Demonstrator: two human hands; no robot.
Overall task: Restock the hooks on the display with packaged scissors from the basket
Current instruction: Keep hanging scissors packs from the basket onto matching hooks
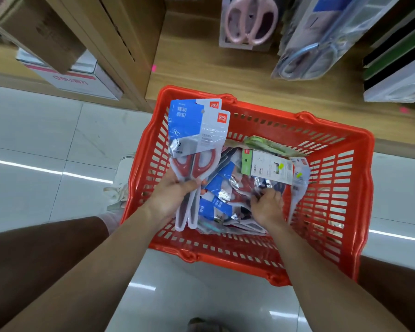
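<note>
Basket (297,116) on floor (34,140), before shelf (213,75). Loose packs (225,188) in basket. Left hand (173,195) grips held packs (197,135) over basket's left side; right hand (268,207) among loose packs. Boxes (74,77) left; hung packs (249,20) behind.

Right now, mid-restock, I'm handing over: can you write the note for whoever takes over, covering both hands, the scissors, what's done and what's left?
Left hand grips at least two packs of red-handled scissors over the left side of the basket.
Right hand is down in the basket, fingers on the pile of packs; grip unclear.
Done: those packs gathered. Pink scissors and blue scissors are on the display; the hooks are not visible.
Left: hang the held packs, then the rest of the pile.
</note>
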